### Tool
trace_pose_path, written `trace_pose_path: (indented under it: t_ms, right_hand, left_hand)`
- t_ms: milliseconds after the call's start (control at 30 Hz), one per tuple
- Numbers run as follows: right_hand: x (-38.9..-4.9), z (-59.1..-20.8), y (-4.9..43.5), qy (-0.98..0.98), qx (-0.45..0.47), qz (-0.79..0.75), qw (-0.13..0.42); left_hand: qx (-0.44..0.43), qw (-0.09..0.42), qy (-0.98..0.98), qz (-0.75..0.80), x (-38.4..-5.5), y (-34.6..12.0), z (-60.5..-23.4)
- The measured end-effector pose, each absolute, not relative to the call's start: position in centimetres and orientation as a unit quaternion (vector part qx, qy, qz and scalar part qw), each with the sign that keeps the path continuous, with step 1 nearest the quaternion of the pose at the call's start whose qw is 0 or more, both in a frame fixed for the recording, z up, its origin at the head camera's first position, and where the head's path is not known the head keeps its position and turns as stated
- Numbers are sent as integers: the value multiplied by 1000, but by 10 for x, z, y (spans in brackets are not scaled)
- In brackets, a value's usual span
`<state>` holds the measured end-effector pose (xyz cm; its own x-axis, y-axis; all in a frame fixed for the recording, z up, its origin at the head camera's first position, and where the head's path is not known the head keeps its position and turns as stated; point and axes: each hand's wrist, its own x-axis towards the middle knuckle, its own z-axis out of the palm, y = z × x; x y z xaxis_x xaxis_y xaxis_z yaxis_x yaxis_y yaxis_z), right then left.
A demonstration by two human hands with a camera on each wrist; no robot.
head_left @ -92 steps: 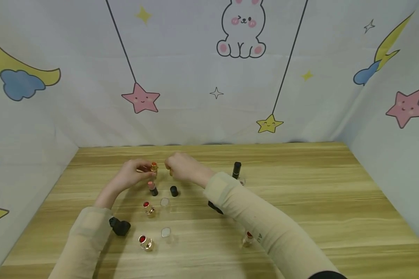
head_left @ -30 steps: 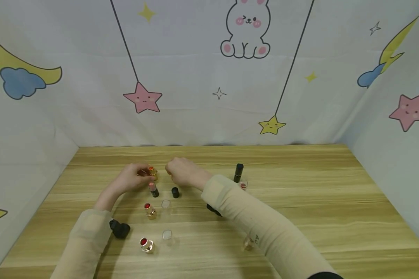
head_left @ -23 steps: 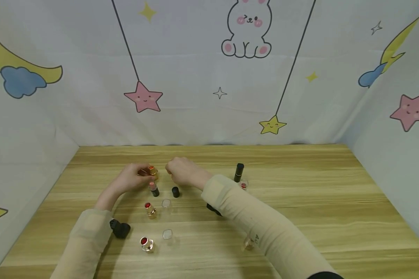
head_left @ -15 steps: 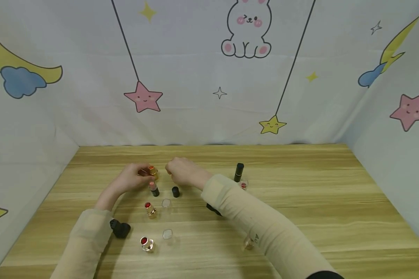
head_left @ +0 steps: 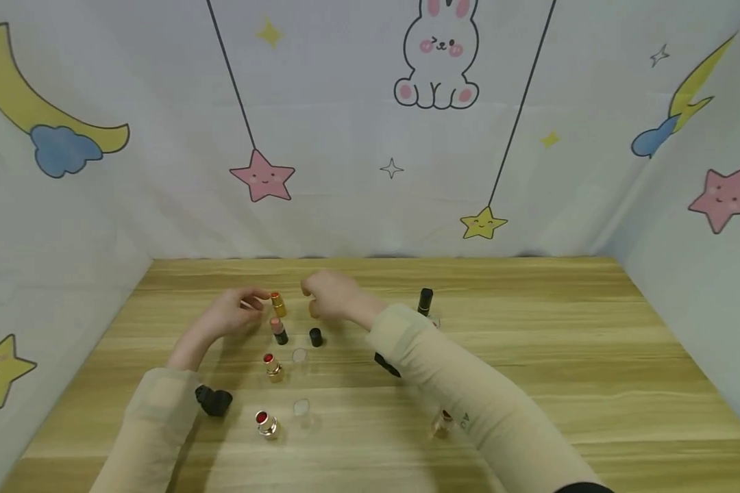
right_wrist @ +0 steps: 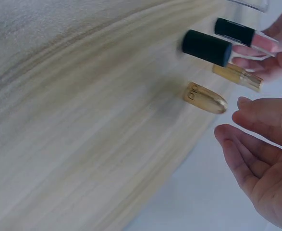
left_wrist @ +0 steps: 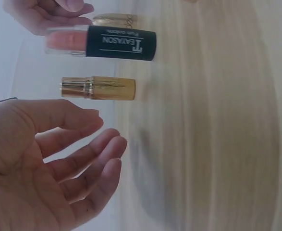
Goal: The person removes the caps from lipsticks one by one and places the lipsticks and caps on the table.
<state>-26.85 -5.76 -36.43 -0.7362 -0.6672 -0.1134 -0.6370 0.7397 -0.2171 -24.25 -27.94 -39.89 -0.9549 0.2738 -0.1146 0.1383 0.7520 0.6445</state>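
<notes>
An uncapped gold lipstick with an orange-red tip stands upright on the table. My left hand hovers just left of it, fingers loosely curved and apart from it in the left wrist view. A gold cap stands on the wood. Near it is my right hand, its relaxed fingers holding nothing; in the head view this hand partly hides the cap. Nearer me stand a black lipstick with a pink top and its black cap.
Two gold lipsticks with red tips, one farther and one nearer, stand beside clear caps. A black tube stands at the right. Another lipstick is partly behind the right sleeve. Patterned cloth walls surround the table.
My left fingers have come off the gold lipstick and drawn back left. My right hand has lifted a little, and the gold cap shows below it. The head view has shifted slightly.
</notes>
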Motion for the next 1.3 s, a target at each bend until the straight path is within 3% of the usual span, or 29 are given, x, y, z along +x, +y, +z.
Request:
trace_pose_path:
  t_ms: [367, 1033, 1300]
  right_hand:
    - [-259, -341, -37, 928, -362, -79, 28]
    - [-242, -301, 20, 938, -336, -73, -45]
    - [-237, -298, 48, 940, -327, -92, -41]
  left_hand:
    - [32, 90, 944, 315, -219, -277, -376]
    - [-7, -53, 963, 263, -186, -243, -324]
    - [3, -85, 958, 274, -178, -215, -315]
